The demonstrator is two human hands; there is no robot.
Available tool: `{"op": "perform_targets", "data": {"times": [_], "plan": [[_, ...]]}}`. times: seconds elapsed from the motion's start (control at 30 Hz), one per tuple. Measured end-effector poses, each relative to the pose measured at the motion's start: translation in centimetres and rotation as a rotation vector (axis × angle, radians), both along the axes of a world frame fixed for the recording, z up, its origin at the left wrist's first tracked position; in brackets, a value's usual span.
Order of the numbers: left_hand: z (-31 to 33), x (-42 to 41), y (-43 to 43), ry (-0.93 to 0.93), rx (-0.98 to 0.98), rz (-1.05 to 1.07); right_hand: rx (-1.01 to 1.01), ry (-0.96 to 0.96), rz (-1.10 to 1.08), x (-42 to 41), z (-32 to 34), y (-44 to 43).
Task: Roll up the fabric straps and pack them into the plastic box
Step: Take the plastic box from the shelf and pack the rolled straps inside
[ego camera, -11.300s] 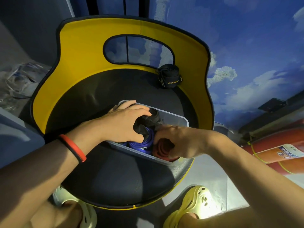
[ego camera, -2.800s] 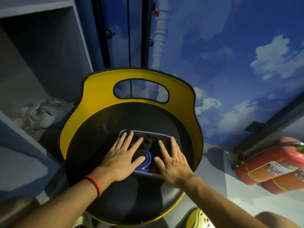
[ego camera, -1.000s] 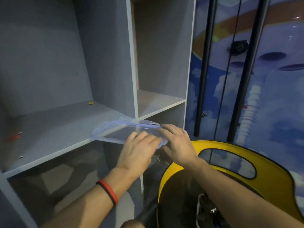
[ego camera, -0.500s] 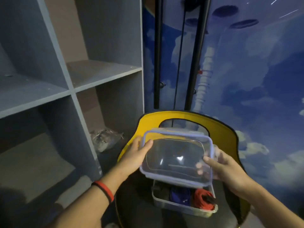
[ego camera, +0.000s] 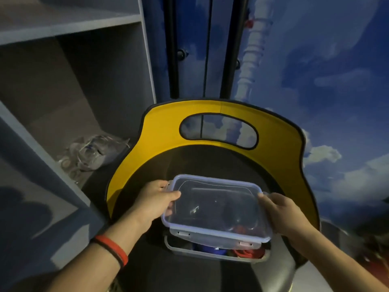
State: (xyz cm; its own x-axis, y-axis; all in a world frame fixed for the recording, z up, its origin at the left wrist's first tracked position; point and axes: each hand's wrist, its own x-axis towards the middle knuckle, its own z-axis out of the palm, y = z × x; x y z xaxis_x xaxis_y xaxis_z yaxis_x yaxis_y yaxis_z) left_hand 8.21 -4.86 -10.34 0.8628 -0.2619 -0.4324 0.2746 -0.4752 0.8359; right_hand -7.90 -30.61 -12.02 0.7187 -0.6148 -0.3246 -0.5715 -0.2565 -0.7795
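Lid [ego camera: 214, 207] lower, over box [ego camera: 210, 253] on blk/ylw chair [ego camera: 162, 123] by shelves [ego camera: 69, 26]

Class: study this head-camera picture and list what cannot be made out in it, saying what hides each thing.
1. Head view: how many straps lie in the plastic box. The lid, held by the left hand and right hand, covers all but a blue roll and a red roll.
2. Head view: the contents of the crumpled bag on the shelf, which is too dim.
3. Head view: the red object at the right edge, blurred and cut off.
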Motion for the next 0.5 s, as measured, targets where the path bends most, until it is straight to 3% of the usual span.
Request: {"op": "perform_targets", "data": {"times": [0.13, 0.5], "plan": [[-1.1, -1.3, -0.5, 0.009, 0.09, -0.058, -0.225, 0.098, 0.08, -0.6, -1.3, -0.5], [-1.3, -2.7, 0.4, 0.101, 0.077, -0.071, -0.23, 0.114, 0.11, -2.3, -3.7, 0.3]]}}
